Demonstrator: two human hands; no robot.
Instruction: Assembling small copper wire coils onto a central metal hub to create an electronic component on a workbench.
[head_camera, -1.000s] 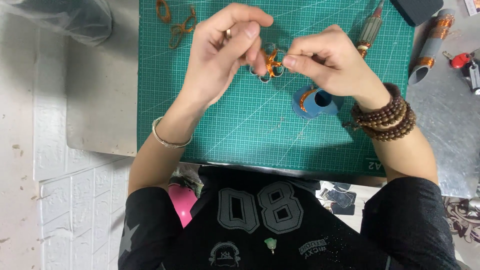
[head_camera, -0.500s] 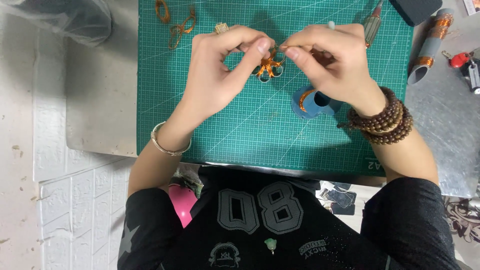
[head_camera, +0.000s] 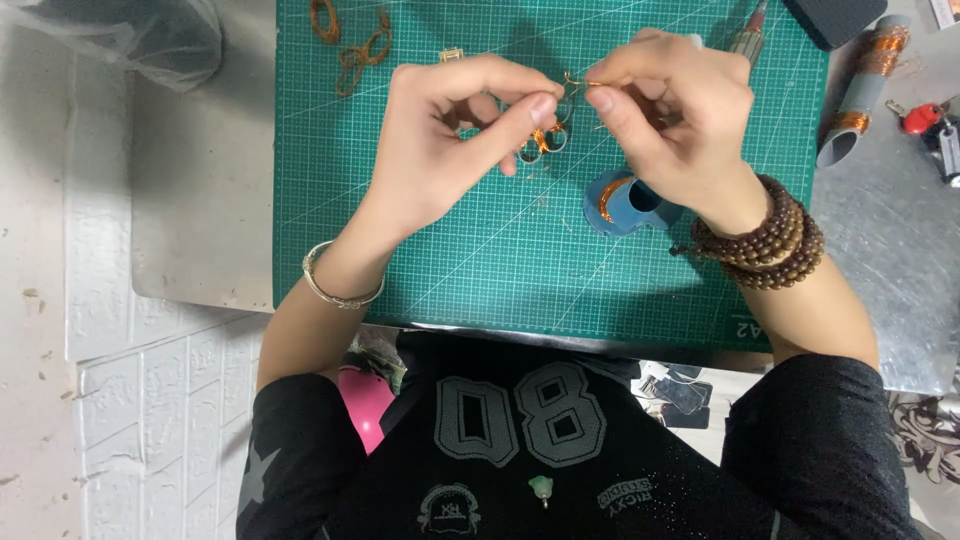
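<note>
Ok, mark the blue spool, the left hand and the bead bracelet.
blue spool (head_camera: 628, 203): head view, on its blue side wall.
left hand (head_camera: 440, 140): head view, on the back of the hand.
bead bracelet (head_camera: 765, 245): head view, on the brown beads.

Wire piece (head_camera: 545, 135) partly hidden by fingers, coil (head_camera: 322, 18) and dark case (head_camera: 835, 15) cut off.

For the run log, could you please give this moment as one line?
left hand: pinches wire piece | right hand: pinches wire end | below: green mat, blue spool
</note>
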